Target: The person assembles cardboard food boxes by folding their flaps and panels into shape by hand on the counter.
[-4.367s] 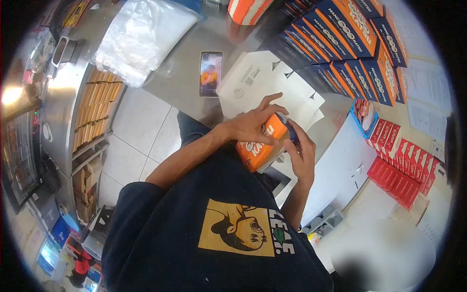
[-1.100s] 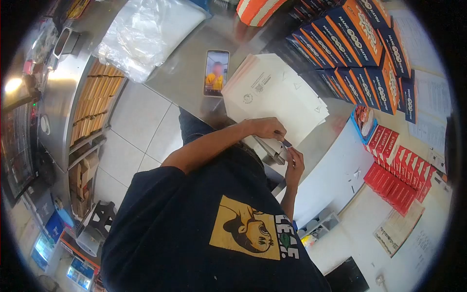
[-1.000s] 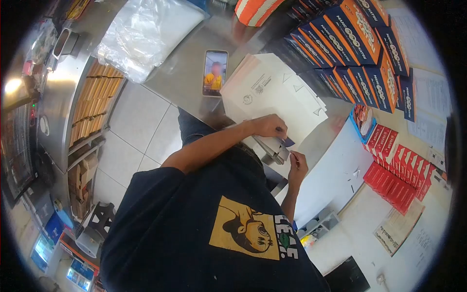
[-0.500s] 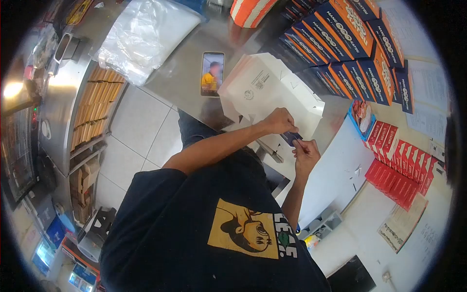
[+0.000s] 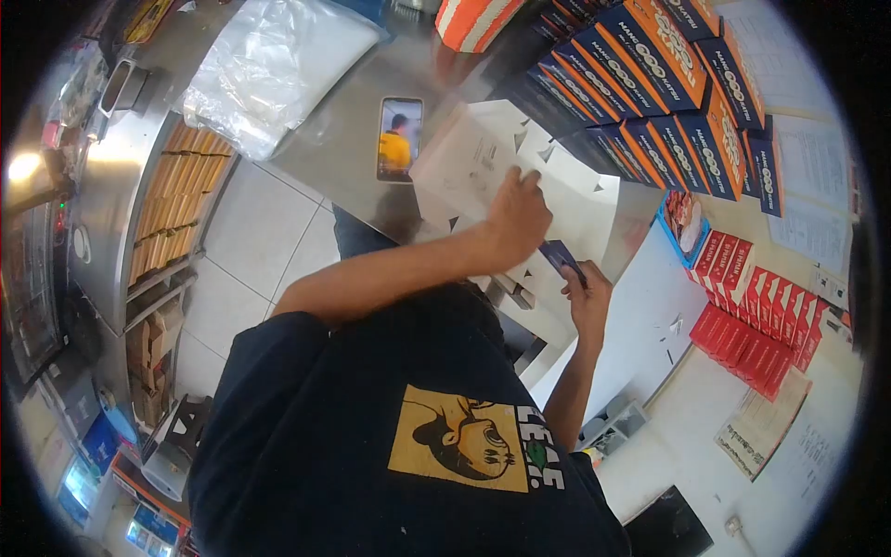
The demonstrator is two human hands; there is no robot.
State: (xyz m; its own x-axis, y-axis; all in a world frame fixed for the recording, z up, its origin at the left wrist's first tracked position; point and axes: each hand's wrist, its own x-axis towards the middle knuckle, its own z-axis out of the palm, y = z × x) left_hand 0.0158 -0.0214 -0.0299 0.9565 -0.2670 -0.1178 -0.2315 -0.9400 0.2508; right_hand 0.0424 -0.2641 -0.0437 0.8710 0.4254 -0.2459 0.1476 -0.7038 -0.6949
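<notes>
A dark blue flat piece like a small card or packet [image 5: 562, 260] is gripped by my right hand [image 5: 587, 299], thumb and fingers closed on its lower end. My left hand [image 5: 520, 212] is over an opened white cardboard box [image 5: 580, 200], apart from the blue piece. Its fingers are bent and look pinched; what they hold, if anything, is hidden. Grey print shows on the box's left flap [image 5: 455, 158]. To the left of the box, a phone [image 5: 399, 139] lies face up, its screen lit with a person in yellow.
Stacked blue and orange boxes [image 5: 640, 70] stand behind the white box. Red boxes [image 5: 742, 334] line the right side beside a blue-edged tray [image 5: 684, 227]. Clear plastic bags [image 5: 278, 79] lie on the metal counter [image 5: 348, 135]. A rack of brown cartons [image 5: 181, 200] is at left.
My left hand has moved away from the blue piece, up and left over the box. My right hand keeps hold of the piece, more of which now shows.
</notes>
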